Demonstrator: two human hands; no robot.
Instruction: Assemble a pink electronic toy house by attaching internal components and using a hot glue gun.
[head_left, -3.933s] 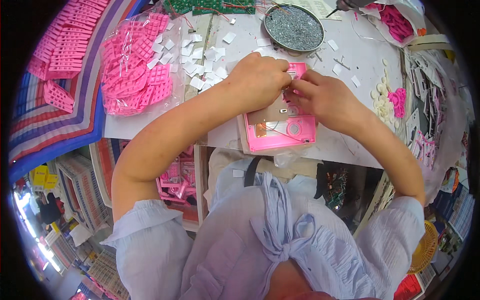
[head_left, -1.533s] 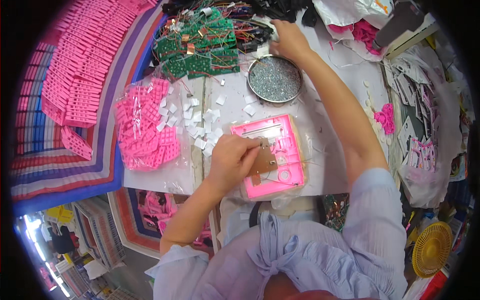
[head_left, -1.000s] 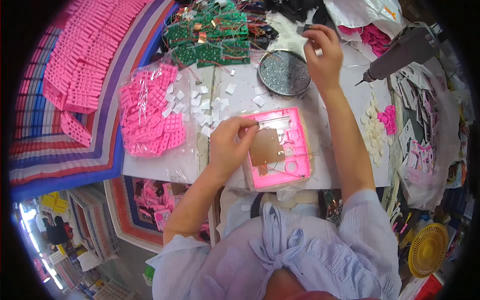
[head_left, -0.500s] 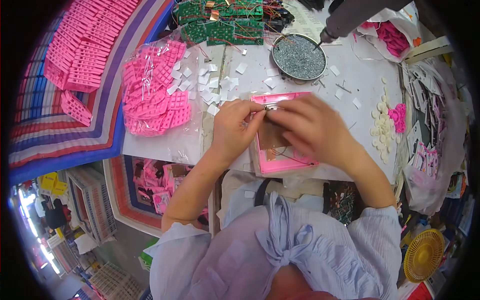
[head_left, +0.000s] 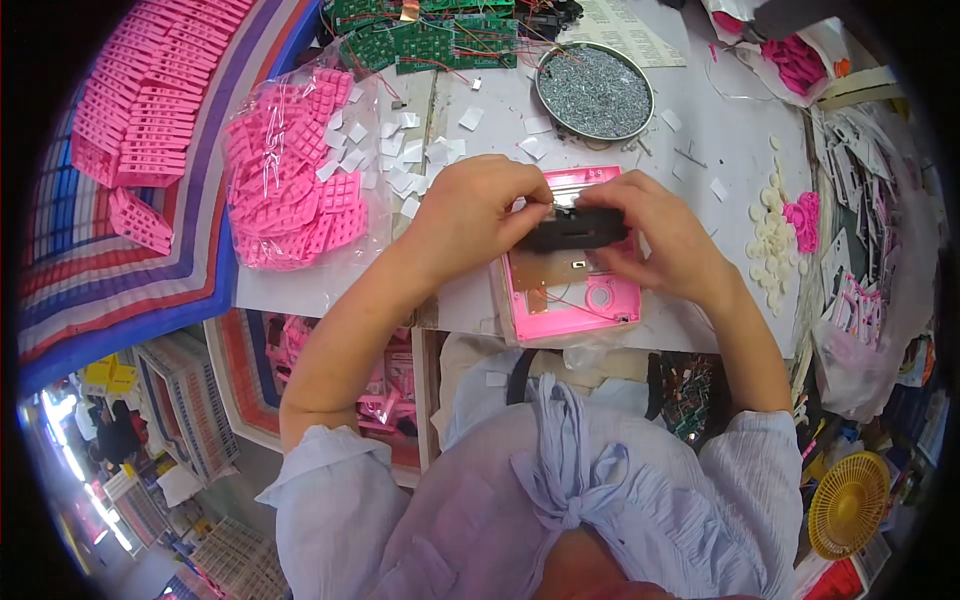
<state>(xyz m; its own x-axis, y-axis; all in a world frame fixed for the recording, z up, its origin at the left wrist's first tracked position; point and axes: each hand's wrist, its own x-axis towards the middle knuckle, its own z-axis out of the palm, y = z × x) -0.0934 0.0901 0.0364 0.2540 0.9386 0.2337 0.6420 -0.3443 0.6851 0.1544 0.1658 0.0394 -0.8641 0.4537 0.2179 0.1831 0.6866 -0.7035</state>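
A pink plastic housing [head_left: 565, 325] lies in front of me on the white work surface, with a brown circuit board [head_left: 545, 275] and thin red wires inside. Above its upper half, my right hand [head_left: 665, 235] grips a dark, elongated black plastic part [head_left: 575, 230], slightly blurred. My left hand [head_left: 490, 205] is closed in a pinch at the left end of that part; what sits between its fingertips is too small to make out. Shiny metal strips show in the housing just beyond the fingers.
A round dish of small screws [head_left: 595, 90] stands beyond the housing. To the left lie white paper squares [head_left: 395, 150] and a bag of pink keypads [head_left: 295, 180]. Green circuit boards [head_left: 430, 45] are at the back; cream discs [head_left: 770, 240] lie right. A dark tool [head_left: 785, 18] hangs top right.
The black part has come into my right hand over the housing, where the hand was a blur before. My left hand still pinches near the housing's top. The hanging tool has shifted up and right in view.
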